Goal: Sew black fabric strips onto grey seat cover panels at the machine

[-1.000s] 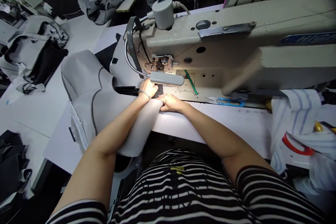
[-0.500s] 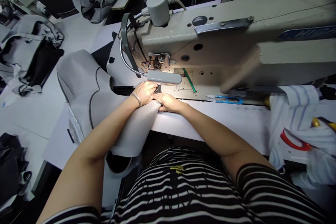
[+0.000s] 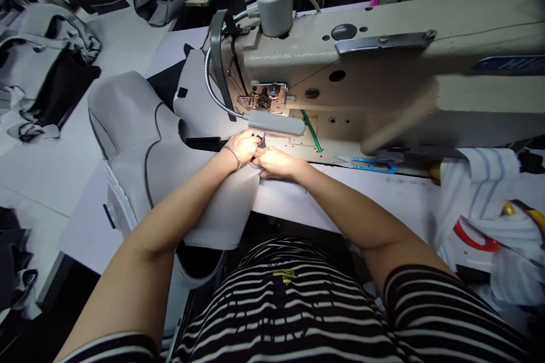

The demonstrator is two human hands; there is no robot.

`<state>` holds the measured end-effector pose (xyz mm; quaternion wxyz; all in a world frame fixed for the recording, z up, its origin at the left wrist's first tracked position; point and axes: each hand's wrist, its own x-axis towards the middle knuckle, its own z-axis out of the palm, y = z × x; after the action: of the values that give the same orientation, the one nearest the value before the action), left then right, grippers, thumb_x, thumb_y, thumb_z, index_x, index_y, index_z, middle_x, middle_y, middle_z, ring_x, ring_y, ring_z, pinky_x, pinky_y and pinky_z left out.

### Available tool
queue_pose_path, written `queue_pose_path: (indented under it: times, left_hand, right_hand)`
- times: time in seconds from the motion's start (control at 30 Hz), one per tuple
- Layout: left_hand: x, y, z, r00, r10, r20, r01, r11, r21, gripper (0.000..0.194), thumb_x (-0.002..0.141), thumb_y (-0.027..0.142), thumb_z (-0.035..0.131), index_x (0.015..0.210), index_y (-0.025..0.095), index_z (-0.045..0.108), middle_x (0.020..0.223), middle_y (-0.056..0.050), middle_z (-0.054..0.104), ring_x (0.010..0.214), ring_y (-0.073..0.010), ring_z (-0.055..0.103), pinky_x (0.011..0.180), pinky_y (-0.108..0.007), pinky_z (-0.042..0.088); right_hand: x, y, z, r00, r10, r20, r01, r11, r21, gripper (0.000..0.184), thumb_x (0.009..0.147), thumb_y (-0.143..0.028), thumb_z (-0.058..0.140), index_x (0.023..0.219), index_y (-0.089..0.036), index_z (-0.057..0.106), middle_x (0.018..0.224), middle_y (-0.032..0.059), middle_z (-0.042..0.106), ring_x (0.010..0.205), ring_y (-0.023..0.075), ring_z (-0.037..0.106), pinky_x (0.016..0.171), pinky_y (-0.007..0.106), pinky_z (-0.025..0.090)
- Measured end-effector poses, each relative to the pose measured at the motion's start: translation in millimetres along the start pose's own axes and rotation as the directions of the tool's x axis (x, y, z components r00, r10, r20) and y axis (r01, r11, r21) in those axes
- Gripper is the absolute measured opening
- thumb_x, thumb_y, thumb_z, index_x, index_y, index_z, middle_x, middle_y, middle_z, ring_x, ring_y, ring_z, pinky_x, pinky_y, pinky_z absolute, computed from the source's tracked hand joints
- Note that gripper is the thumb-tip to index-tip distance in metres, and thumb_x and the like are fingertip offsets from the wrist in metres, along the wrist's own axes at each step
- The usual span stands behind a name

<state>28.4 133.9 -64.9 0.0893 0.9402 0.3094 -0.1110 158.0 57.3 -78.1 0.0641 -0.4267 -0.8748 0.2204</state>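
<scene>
A large grey padded fabric piece (image 3: 170, 164) with dark piping lies across the white table (image 3: 374, 198) and hangs off its front edge. My left hand (image 3: 243, 146), a bracelet on its wrist, rests on the fabric's far end, fingers curled and pinching the edge. My right hand (image 3: 275, 163) presses the same edge from the right, fingers closed on it. Both hands meet just under the small grey lamp (image 3: 276, 123), beside the needle area of the beige sewing machine (image 3: 383, 79).
Blue-handled snips (image 3: 372, 166) and a green stick (image 3: 311, 131) lie on the machine bed. Striped cloth and red-handled scissors (image 3: 474, 241) sit at the right. Heaps of grey and black fabric (image 3: 42, 74) cover the left table and the back.
My hands have drawn closer together at the fabric's edge by the needle. The left hand slid a little toward me and right. The view has shifted slightly.
</scene>
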Motion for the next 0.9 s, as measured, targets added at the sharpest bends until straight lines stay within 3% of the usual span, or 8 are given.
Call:
queue_pose_path:
  times: [0.1, 0.23, 0.43, 0.6, 0.9]
  left_hand:
    - [-2, 10, -3.2, 0.997, -0.025, 0.072, 0.019, 0.996, 0.092, 0.027, 0.081, 0.02, 0.046, 0.101, 0.015, 0.064, 0.104, -0.01, 0.061, 0.106, -0.0239, 0.051, 0.08, -0.031, 0.046]
    - [-1, 16, -6.8, 0.988, -0.132, 0.079, 0.122, 0.985, 0.121, 0.028, 0.083, 0.023, 0.047, 0.106, 0.016, 0.063, 0.107, -0.011, 0.06, 0.101, -0.0232, 0.054, 0.078, -0.03, 0.046]
    - [3, 9, -1.7, 0.989, -0.102, 0.106, 0.09, 0.989, 0.118, 0.03, 0.082, 0.021, 0.049, 0.108, 0.015, 0.063, 0.107, -0.011, 0.062, 0.103, -0.0227, 0.055, 0.085, -0.03, 0.044]
    - [12, 4, 0.0, 0.992, -0.112, 0.056, 0.101, 0.982, 0.161, 0.027, 0.085, 0.025, 0.046, 0.104, 0.015, 0.063, 0.102, -0.011, 0.063, 0.094, -0.0199, 0.058, 0.08, -0.028, 0.043]
    - [37, -14, 13.6, 0.999, -0.028, -0.042, 0.036, 0.979, 0.199, 0.031, 0.089, 0.015, 0.035, 0.095, 0.01, 0.065, 0.099, -0.011, 0.064, 0.099, -0.0211, 0.054, 0.082, -0.029, 0.042]
  right_hand:
    - [1, 0, 4, 0.999, 0.007, -0.041, -0.007, 1.0, -0.011, 0.011, 0.073, -0.016, 0.057, 0.082, -0.012, 0.062, 0.094, 0.0113, 0.059, 0.091, 0.022, 0.052, 0.077, 0.031, 0.041]
    - [0, 0, 6, 0.999, 0.005, -0.045, -0.005, 1.0, 0.0, 0.014, 0.074, -0.015, 0.057, 0.086, -0.011, 0.062, 0.097, 0.0129, 0.061, 0.095, 0.0227, 0.052, 0.082, 0.031, 0.041]
    - [0, -1, 7, 0.997, 0.038, -0.066, -0.038, 0.999, -0.005, 0.021, 0.074, -0.016, 0.055, 0.093, -0.008, 0.06, 0.101, 0.015, 0.06, 0.095, 0.0229, 0.053, 0.084, 0.032, 0.042]
    - [7, 10, 14, 0.989, 0.05, -0.137, -0.05, 0.999, 0.007, 0.025, 0.075, -0.019, 0.054, 0.097, -0.009, 0.059, 0.104, 0.0145, 0.059, 0.095, 0.0225, 0.054, 0.082, 0.032, 0.043]
    - [17, 30, 28, 0.955, 0.093, -0.283, -0.07, 0.994, 0.089, 0.029, 0.076, -0.018, 0.053, 0.104, -0.011, 0.055, 0.112, 0.0126, 0.057, 0.105, 0.0228, 0.05, 0.088, 0.032, 0.041]
